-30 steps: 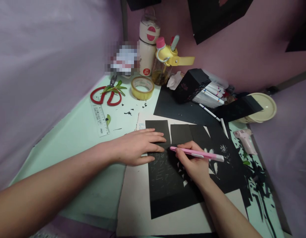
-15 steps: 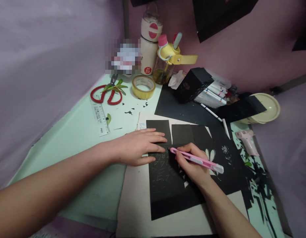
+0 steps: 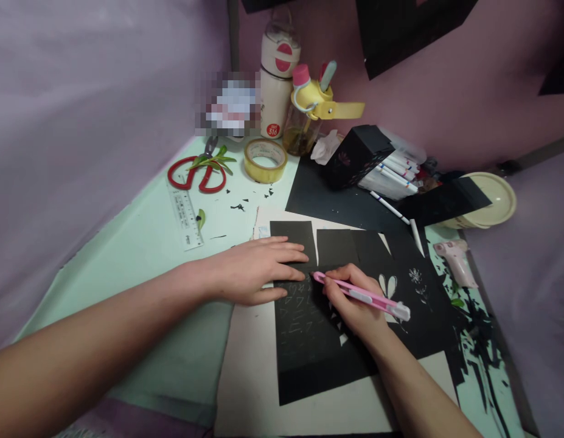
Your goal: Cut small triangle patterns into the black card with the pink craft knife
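One left hand (image 3: pixel 252 271) lay flat, palm down and unclenched, its fingers stretched and slightly parted over a sheet of black card (image 3: pixel 304 371), gripping nothing, while its wrist reached back across the mint-green tabletop (image 3: pixel 149 340). Opposite it, the right hand (image 3: pixel 355 298) was curled around a pink craft knife (image 3: pixel 370 295) in a pen-like grasp, thumb and forefinger pinching the front of the handle, whose pale rear end stuck out to the right. The knife's nose pointed left, just beside the left hand's fingertips; the blade was too small and dark to make out, and whether it touched the card could not be told. The black card rested on a whitish board (image 3: pixel 249 371), in front of the person, bearing faint pale outlines and a few small triangular openings, some covered by the right hand, which also hid its own lower fingers. Both forearms were cut off by the picture's edges. Farther back, a pixelated patch (image 3: pixel 231 106) masked some object, and the blades of the red-handled scissors (image 3: pixel 216 182) could not be seen clearly. Black pieces (image 3: pixel 414 30) on the pink wall (image 3: pixel 491 103) ran out of view at the top.
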`<action>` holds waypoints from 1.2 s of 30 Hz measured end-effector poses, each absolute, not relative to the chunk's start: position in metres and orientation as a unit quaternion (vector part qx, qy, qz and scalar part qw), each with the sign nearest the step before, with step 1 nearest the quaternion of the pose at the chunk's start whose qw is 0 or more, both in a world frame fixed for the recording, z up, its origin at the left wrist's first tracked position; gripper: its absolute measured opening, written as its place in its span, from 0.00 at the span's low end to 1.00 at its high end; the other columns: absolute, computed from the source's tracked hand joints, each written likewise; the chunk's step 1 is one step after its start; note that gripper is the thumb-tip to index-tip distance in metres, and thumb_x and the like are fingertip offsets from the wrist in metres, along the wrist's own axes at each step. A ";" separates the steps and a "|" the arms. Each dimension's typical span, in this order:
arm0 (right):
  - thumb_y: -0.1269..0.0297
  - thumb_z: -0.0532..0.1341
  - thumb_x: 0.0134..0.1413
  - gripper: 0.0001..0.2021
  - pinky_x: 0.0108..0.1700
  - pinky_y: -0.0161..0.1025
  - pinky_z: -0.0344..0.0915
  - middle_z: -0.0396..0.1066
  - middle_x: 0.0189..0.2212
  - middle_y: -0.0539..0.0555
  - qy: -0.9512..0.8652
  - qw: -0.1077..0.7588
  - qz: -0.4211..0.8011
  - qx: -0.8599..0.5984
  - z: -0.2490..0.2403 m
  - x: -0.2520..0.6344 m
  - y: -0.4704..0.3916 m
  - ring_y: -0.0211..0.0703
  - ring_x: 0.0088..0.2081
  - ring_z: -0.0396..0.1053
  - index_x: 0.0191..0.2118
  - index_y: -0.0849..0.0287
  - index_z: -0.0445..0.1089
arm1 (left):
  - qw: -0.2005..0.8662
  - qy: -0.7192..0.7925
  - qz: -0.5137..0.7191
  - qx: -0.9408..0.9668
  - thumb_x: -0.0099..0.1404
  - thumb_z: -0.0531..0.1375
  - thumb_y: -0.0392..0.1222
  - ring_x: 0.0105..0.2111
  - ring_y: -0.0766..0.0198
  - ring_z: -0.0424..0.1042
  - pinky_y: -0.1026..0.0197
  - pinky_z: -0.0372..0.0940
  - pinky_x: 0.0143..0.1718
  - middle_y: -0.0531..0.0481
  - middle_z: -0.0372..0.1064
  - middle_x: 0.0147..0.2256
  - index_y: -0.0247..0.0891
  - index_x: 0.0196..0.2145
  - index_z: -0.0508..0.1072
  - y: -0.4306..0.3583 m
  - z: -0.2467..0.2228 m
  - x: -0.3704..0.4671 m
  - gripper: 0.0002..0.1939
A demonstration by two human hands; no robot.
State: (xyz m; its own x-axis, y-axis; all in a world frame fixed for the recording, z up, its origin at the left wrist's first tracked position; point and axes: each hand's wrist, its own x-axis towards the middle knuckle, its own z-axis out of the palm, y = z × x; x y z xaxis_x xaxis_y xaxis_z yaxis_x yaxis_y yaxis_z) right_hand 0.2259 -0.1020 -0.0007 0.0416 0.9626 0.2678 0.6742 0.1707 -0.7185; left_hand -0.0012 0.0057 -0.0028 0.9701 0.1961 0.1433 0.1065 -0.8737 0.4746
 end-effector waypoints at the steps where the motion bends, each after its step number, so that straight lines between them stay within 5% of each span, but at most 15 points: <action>1: 0.67 0.62 0.55 0.06 0.21 0.33 0.64 0.74 0.20 0.49 -0.665 0.378 0.191 -0.616 -0.001 0.226 -0.102 0.37 0.19 0.70 0.27 0.55 0.68 | 0.241 0.079 0.097 0.962 0.69 0.57 0.43 0.65 0.49 0.56 0.42 0.50 0.67 0.42 0.62 0.63 0.41 0.56 0.71 0.006 -0.003 -0.001 0.19; 21: 0.67 0.60 0.61 0.05 0.27 0.35 0.66 0.74 0.24 0.50 -0.769 0.300 0.116 -0.552 -0.003 0.228 -0.107 0.38 0.23 0.71 0.32 0.54 0.69 | 0.230 0.084 0.098 0.965 0.68 0.58 0.44 0.65 0.50 0.57 0.41 0.51 0.66 0.41 0.62 0.62 0.42 0.56 0.72 0.004 -0.002 0.000 0.19; 36: 0.75 0.58 0.59 0.09 0.30 0.38 0.68 0.70 0.23 0.50 -0.797 0.335 0.104 -0.492 -0.014 0.232 -0.105 0.40 0.25 0.71 0.31 0.53 0.67 | 0.233 0.095 0.079 0.965 0.68 0.59 0.45 0.65 0.52 0.56 0.44 0.49 0.67 0.43 0.61 0.63 0.42 0.57 0.70 0.005 -0.002 0.002 0.20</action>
State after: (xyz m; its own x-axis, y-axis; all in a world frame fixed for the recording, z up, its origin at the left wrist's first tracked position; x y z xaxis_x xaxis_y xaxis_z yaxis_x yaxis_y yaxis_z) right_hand 0.2319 -0.1053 -0.0137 -0.2926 0.8532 0.4318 0.7143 0.4953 -0.4945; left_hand 0.0018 0.0053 -0.0023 0.9694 0.2202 0.1089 0.1464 -0.8738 0.4637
